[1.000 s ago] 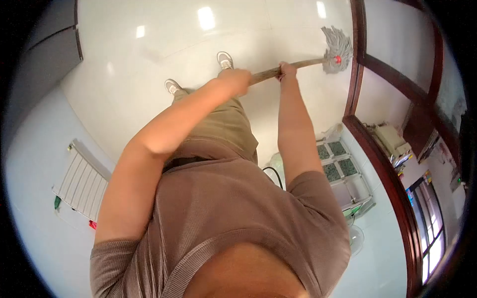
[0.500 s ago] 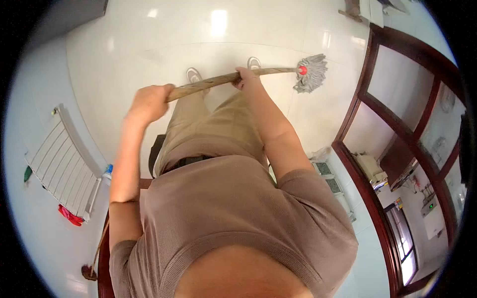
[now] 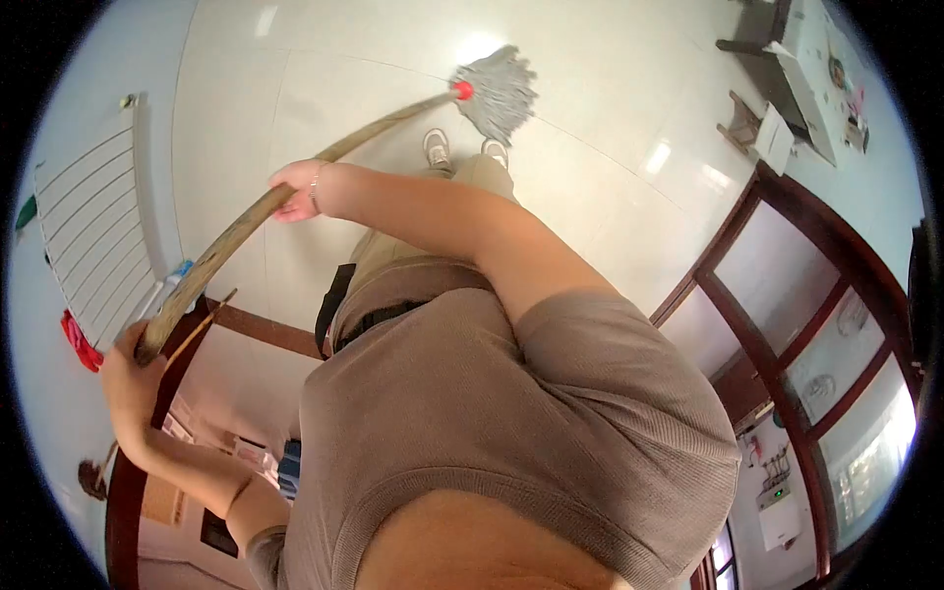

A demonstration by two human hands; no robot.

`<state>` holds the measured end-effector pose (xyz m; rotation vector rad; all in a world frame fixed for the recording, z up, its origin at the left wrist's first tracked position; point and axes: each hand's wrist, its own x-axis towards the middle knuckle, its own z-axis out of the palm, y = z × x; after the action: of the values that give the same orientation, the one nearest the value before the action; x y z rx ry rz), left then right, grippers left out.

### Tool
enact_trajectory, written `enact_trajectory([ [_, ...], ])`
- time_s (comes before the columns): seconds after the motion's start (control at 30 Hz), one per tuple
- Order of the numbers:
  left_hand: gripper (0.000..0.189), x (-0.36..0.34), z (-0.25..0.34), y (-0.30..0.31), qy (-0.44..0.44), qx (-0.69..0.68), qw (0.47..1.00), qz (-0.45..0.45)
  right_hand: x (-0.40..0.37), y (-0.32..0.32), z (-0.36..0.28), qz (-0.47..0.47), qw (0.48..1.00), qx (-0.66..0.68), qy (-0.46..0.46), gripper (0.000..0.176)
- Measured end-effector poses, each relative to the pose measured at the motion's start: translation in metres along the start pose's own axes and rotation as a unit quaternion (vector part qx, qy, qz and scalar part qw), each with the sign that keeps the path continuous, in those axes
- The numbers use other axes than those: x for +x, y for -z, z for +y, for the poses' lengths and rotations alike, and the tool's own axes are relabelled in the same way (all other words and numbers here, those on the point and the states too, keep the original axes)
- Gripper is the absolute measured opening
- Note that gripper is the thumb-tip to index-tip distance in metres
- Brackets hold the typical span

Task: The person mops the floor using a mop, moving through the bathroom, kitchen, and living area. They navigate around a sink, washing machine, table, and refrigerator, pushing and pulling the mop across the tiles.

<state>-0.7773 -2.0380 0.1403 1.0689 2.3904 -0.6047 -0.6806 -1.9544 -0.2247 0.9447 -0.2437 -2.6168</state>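
Note:
A mop with a long wooden handle (image 3: pixel 221 246) slants across the view. Its grey string head (image 3: pixel 500 93) lies spread on the pale tiled floor just beyond my shoes, joined by a red collar (image 3: pixel 462 90). My left hand (image 3: pixel 133 374) is wrapped round the top end of the handle, at the lower left near the wall. Further along, my right hand (image 3: pixel 300 192) grips the handle around its middle, with a bracelet on the wrist and the arm crossing in front of my body.
A white radiator (image 3: pixel 96 231) with a red cloth (image 3: pixel 81 341) stands at the left wall. Behind my left arm is a dark red doorway frame (image 3: pixel 126 511). A glazed wooden partition (image 3: pixel 777 364) is at right. A small stool (image 3: pixel 739 123) stands at the upper right.
The mop head has swept from right to left and looks larger. Both hands have moved left, my left hand also back toward my body. The view has turned, bringing the doorway into sight.

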Motion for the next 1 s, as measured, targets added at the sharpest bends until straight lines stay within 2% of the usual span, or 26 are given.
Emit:
enact_trajectory([
  [0.03,0.042,-0.013,-0.002,0.004,0.01,-0.005,1.0,0.009,0.013,-0.017,0.003,-0.003,1.0,-0.004,-0.005,0.026],
  [0.1,0.043,-0.032,0.009,0.008,0.023,-0.011,0.999,0.022,0.023,-0.047,0.006,0.037,0.992,0.107,0.05,0.024],
  [0.17,0.043,-0.041,0.026,0.01,0.08,0.015,0.997,0.006,0.017,-0.06,0.003,0.034,0.988,0.133,0.074,0.023],
  [0.27,0.042,-0.037,0.029,0.005,0.069,-0.066,0.995,0.021,0.025,-0.058,-0.005,0.008,0.978,0.174,0.118,0.023],
  [0.3,0.041,-0.031,0.006,-0.003,0.058,-0.141,0.988,0.005,0.028,-0.055,-0.008,-0.019,0.973,0.185,0.133,0.022],
  [0.37,0.041,-0.02,-0.005,-0.003,0.05,-0.147,0.988,0.003,0.018,-0.049,-0.015,-0.041,0.971,0.185,0.143,0.022],
  [0.43,0.042,-0.01,0.01,0.005,0.042,-0.151,0.988,-0.002,0.015,-0.038,-0.026,-0.063,0.967,0.196,0.149,0.02],
  [0.53,0.043,0.009,0.05,0.016,0.017,-0.114,0.993,-0.011,-0.014,-0.009,-0.048,-0.053,0.961,0.216,0.166,0.023],
  [0.67,0.044,0.023,0.09,-0.008,-0.037,-0.149,0.988,-0.007,-0.06,0.047,-0.071,0.041,0.969,0.097,0.222,0.029],
  [0.73,0.042,0.024,0.127,-0.022,-0.021,-0.209,0.975,-0.073,-0.087,0.08,-0.08,0.043,0.97,0.106,0.213,0.03],
  [0.8,0.039,0.026,0.146,-0.056,-0.015,-0.275,0.954,-0.115,-0.121,0.113,-0.088,0.098,0.969,0.073,0.217,0.028],
  [0.87,0.038,0.03,0.16,-0.1,-0.061,-0.301,0.941,-0.143,-0.114,0.181,-0.106,0.12,0.978,-0.005,0.171,0.026],
  [0.93,0.038,0.024,0.202,-0.118,0.014,-0.381,0.898,-0.219,-0.161,0.186,-0.109,0.167,0.963,0.065,0.2,0.025],
  [1.0,0.035,0.028,0.232,-0.151,0.066,-0.479,0.829,-0.281,-0.159,0.229,-0.12,0.187,0.951,0.058,0.241,0.015],
])
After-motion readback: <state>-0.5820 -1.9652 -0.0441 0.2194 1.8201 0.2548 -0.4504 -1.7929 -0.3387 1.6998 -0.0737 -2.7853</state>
